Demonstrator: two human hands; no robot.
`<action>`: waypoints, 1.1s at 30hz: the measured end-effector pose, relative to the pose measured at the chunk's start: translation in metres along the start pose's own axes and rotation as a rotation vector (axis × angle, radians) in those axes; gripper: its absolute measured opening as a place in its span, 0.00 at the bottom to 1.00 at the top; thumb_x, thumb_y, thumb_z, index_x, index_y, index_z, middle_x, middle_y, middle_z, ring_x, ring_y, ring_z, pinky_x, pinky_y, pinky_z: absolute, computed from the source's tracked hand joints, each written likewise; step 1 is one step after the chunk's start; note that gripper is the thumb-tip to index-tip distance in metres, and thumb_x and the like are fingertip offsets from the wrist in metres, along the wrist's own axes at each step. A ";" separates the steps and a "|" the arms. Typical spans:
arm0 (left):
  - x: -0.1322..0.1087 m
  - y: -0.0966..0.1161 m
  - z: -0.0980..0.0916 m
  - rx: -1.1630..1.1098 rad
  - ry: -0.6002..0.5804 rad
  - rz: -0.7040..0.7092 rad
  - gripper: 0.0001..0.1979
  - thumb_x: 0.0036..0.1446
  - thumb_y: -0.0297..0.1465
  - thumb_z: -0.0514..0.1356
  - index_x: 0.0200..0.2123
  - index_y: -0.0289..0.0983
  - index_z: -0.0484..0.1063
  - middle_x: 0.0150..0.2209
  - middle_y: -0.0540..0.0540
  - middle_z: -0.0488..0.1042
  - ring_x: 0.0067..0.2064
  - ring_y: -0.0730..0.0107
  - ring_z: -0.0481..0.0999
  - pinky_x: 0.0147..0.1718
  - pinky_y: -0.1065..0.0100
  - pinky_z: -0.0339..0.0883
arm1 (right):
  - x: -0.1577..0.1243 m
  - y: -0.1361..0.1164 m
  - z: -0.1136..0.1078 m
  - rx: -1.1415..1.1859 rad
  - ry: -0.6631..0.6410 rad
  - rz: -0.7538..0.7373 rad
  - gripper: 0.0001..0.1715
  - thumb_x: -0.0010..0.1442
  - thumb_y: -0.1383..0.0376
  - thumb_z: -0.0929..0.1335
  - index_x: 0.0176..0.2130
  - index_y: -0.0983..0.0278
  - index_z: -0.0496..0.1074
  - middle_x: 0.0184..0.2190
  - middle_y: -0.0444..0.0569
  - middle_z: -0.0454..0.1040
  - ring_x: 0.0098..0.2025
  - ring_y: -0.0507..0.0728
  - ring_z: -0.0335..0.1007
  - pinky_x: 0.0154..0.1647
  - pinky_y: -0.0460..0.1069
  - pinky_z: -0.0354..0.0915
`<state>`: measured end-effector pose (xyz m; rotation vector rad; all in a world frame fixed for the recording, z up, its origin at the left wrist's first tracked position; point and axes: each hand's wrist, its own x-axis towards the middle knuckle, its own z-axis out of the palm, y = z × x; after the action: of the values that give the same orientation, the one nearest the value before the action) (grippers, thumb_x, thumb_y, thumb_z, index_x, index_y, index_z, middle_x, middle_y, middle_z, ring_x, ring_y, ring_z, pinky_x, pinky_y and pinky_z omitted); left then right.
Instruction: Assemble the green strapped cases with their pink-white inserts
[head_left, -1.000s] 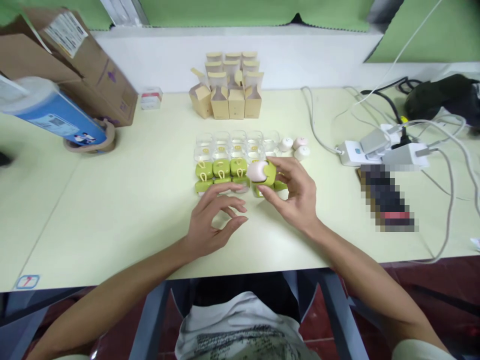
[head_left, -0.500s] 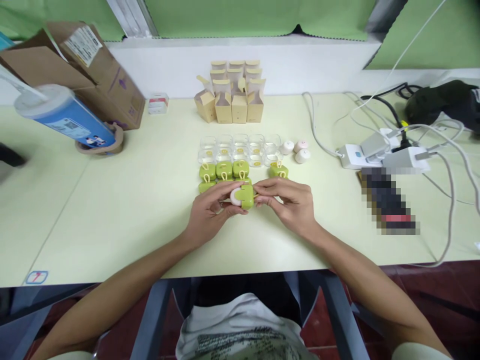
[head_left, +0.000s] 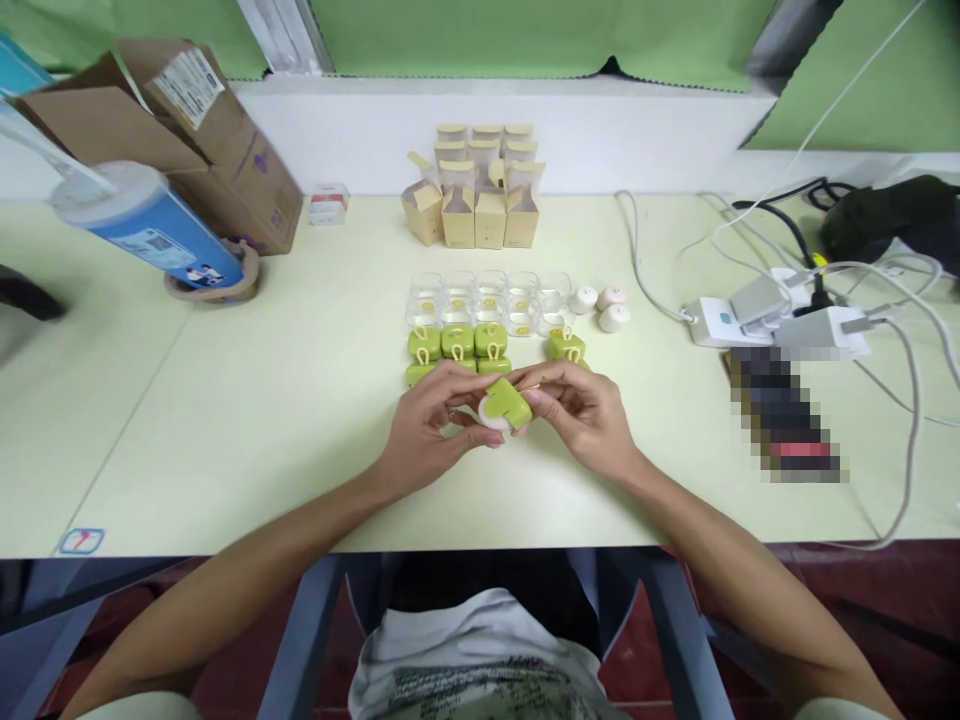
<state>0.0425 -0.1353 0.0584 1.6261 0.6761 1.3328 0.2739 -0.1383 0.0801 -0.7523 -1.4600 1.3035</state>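
Note:
A small glossy green case point(head_left: 514, 404) with a round whitish part point(head_left: 493, 415) at its left end is held tilted between my hands. My left hand point(head_left: 424, 425) pinches it from the left, fingers above and thumb below. From the right, the closed thumb and fingers of my right hand point(head_left: 589, 412) press on its end; a bit of cord shows at these fingertips. Just beyond my hands stand more green cases point(head_left: 457, 341) with pale yellow loops, partly covered by my left fingers. Another green case point(head_left: 565, 345) sits behind my right hand.
Clear plastic containers point(head_left: 491, 293) stand in rows behind the green cases, beside three small round whitish and pink pieces point(head_left: 613, 318). Open cardboard boxes point(head_left: 490, 218) line the wall. A cup point(head_left: 154, 225) and large carton point(head_left: 259, 190) stand left; a power strip point(head_left: 724, 322) with cables lies right.
The green case has turned in my hands, its whitish end now pointing down and left. My right fingers have shifted from its cord onto its right end. The camera view has moved slightly.

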 end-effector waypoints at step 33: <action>0.036 -0.032 -0.094 0.605 0.199 -0.088 0.08 0.64 0.37 0.69 0.40 0.39 0.85 0.41 0.45 0.80 0.39 0.71 0.80 0.31 0.72 0.74 | 0.095 -0.043 -0.020 -1.680 -0.492 0.116 0.21 0.65 0.68 0.75 0.57 0.63 0.79 0.56 0.62 0.76 0.37 0.63 0.79 0.33 0.55 0.64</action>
<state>-0.0332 -0.0625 0.0479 1.9093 1.3556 1.3086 0.2704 -0.0543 0.1453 -1.5778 -2.8716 -0.0246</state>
